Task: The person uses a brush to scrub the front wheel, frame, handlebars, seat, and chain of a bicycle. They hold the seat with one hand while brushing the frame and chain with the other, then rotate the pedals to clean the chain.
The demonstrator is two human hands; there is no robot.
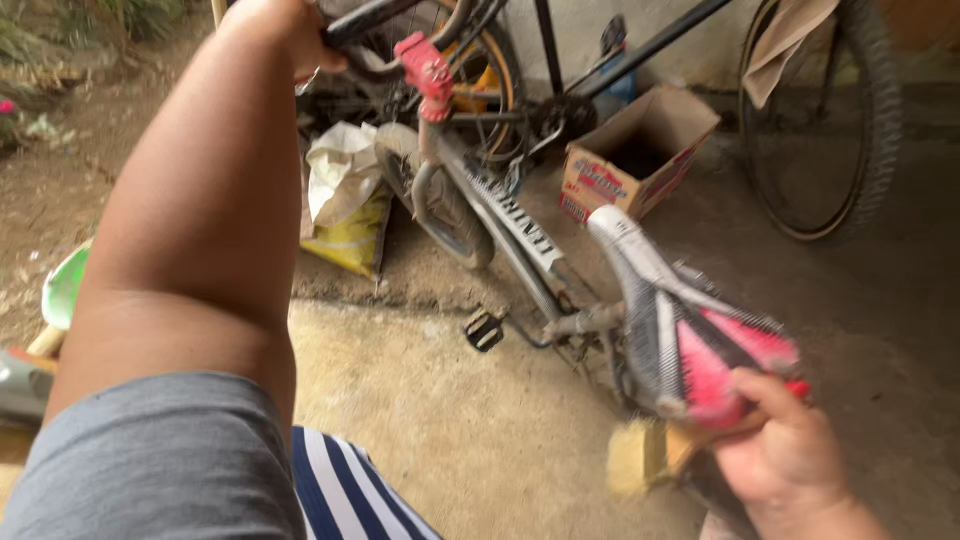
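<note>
A small bicycle with a silver frame (510,215) and a red stem (425,65) stands in front of me on the concrete floor. My left hand (285,35) reaches up and grips its black handlebar (360,20). My right hand (785,455) is at the rear of the grey and pink saddle (690,335). It holds a wooden brush with pale yellow bristles (635,460) just under the saddle, and the thumb lies against the saddle's edge. A black pedal (483,328) hangs below the frame. The front wheel (440,205) is turned toward me.
An open cardboard box (640,150) lies behind the bicycle. A white and yellow sack (345,200) leans by the front wheel. A second bicycle's wheel (825,130) with a cloth (785,40) over it stands at the right. A green object (65,285) lies at the left.
</note>
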